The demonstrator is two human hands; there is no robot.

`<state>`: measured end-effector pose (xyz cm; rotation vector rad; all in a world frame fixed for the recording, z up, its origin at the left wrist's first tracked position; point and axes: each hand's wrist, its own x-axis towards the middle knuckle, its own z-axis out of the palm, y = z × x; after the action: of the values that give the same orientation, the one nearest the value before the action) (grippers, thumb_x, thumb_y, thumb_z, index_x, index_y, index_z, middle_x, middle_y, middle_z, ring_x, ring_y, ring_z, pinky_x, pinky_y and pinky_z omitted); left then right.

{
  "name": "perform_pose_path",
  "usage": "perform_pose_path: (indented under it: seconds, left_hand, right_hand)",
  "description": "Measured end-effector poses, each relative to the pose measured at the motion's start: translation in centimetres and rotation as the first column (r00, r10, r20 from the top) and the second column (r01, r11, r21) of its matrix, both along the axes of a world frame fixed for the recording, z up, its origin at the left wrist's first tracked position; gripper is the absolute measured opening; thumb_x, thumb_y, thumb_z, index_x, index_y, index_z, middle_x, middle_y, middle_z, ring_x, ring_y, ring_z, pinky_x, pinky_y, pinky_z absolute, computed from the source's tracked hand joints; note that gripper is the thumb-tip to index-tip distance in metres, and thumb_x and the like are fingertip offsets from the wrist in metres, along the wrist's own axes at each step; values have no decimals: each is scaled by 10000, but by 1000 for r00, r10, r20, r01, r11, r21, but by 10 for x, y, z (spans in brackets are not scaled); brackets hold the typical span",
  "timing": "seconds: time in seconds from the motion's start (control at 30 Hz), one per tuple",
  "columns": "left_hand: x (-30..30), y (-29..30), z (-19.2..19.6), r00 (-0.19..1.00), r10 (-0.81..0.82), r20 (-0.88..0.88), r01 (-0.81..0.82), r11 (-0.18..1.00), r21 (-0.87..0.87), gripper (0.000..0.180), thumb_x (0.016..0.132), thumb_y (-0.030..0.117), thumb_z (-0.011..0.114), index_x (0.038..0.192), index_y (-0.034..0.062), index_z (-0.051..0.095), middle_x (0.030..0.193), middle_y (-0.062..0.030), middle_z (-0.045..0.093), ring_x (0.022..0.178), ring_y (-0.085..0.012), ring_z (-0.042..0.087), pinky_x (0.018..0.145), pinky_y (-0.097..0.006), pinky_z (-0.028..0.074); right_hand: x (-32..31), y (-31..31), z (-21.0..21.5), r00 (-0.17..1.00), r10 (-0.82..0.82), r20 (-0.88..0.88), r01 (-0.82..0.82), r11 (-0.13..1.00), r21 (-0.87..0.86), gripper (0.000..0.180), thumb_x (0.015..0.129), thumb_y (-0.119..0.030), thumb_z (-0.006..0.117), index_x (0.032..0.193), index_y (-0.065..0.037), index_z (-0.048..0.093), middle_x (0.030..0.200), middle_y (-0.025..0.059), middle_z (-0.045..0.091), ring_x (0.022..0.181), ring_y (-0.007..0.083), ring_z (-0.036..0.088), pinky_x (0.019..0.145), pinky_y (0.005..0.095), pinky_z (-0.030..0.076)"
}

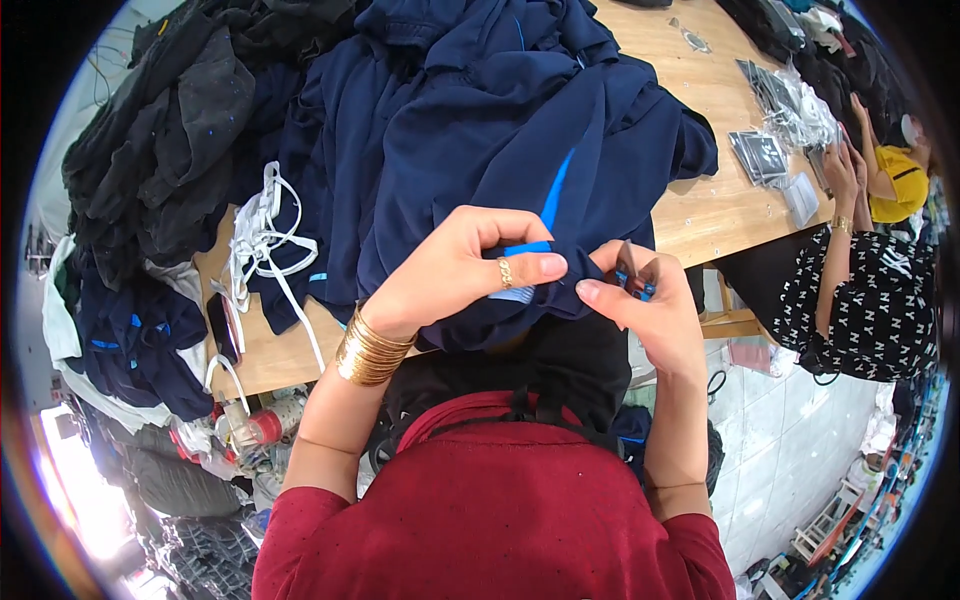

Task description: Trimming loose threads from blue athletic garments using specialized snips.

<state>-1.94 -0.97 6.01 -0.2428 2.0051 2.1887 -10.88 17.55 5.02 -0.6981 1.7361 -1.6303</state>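
Note:
A navy garment [520, 150] with a bright blue stripe hangs over the near edge of a wooden table [720, 210]. My left hand [460, 265], wearing a ring and gold bangles, pinches the garment's edge by a small light label. My right hand [645, 300] pinches the same fabric edge from the right and also holds small thread snips [630, 275] with blue handles, blades pointing up. Both hands meet just in front of my chest.
More navy garments are heaped on the table's middle, dark grey clothes [170, 140] at the left with white straps [265, 235]. Clear packets with cards [775, 130] lie at the right. Another person [865, 290] in a patterned black top sits at the right.

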Motion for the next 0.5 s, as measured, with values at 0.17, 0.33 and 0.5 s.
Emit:
perform_pose_path:
  seconds: [0.17,0.33,0.5]
  left_hand:
    - [-3,-3,-6,993,-113,29,115,992,-59,226,851,216,631,756,17,583,650,75,469,597,2,386,507,-185,310]
    - [-18,-3,-25,885,-297,-358,167,921,-351,356,852,269,633,613,55,479,580,89,390,565,-13,306,486,-217,266]
    - [-19,23,-26,993,100,63,-118,897,426,207,882,202,580,995,32,616,860,38,615,717,-26,544,659,-195,449]
  right_hand:
    - [-7,0,-2,1000,-14,8,13,999,45,115,791,-84,632,765,20,592,633,-48,499,618,18,417,562,191,338]
    - [-23,-13,2,993,111,-34,-110,994,30,113,801,-87,632,785,19,598,643,-39,519,625,24,426,567,197,349]
    - [-28,-15,-6,908,-234,-347,261,965,32,81,797,-76,644,808,-1,612,717,0,534,637,68,469,607,214,374]
